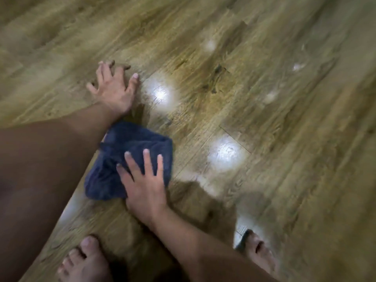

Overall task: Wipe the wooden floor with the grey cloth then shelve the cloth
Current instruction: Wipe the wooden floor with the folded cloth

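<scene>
Two bare hands are seen on the wooden floor [264, 139] from the head view, which is somewhat blurred. The grey cloth [126, 159] is bunched into a rumpled pad and lies on the planks near the lower middle of the frame, between the two forearms. It is pressed down by the right hand [145, 184], whose fingers are straight and spread flat across the cloth's right half; the heel of that hand is set past the cloth's near right edge, on the floor. The cloth's upper left edge is partly hidden by the left forearm, which crosses over it.

The left hand [115, 88] is planted on bare floor beyond the cloth, apart from it, with fingers splayed wide and nothing held. Bright patches of reflected light are seen on the boards to the right of both hands, and plank seams run slantwise through them. Open floor is left ahead and to the right of the cloth. A left foot [85, 261] and a right foot [258, 251] are placed at the bottom edge, well clear of the cloth.
</scene>
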Action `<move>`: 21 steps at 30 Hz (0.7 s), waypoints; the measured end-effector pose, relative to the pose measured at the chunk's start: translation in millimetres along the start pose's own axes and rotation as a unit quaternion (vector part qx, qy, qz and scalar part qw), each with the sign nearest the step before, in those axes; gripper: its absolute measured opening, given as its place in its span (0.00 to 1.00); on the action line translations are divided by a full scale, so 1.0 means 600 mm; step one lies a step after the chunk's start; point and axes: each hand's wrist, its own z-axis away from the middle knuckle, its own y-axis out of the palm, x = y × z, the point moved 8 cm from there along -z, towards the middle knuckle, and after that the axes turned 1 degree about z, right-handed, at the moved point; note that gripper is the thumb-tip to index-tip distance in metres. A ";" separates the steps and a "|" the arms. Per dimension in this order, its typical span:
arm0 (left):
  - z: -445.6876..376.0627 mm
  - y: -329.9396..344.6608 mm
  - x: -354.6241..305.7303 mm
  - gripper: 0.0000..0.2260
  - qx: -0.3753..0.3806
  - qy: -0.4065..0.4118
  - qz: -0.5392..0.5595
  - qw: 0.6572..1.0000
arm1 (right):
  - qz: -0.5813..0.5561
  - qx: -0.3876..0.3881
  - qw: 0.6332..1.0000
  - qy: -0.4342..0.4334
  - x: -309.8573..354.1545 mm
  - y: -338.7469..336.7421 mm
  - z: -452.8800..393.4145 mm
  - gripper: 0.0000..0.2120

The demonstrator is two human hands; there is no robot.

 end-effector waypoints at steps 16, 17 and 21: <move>0.089 0.076 -0.161 0.26 0.160 0.105 -0.031 0.981 | -0.011 -0.002 0.991 0.133 -0.580 -0.081 0.182 0.43; 0.094 0.081 -0.166 0.27 0.168 0.112 -0.034 0.979 | -0.032 -0.018 0.978 0.204 -0.613 -0.082 0.209 0.41; 0.105 0.091 -0.182 0.28 0.172 0.122 -0.033 0.977 | -0.102 -0.101 0.866 0.479 -0.641 -0.062 0.307 0.36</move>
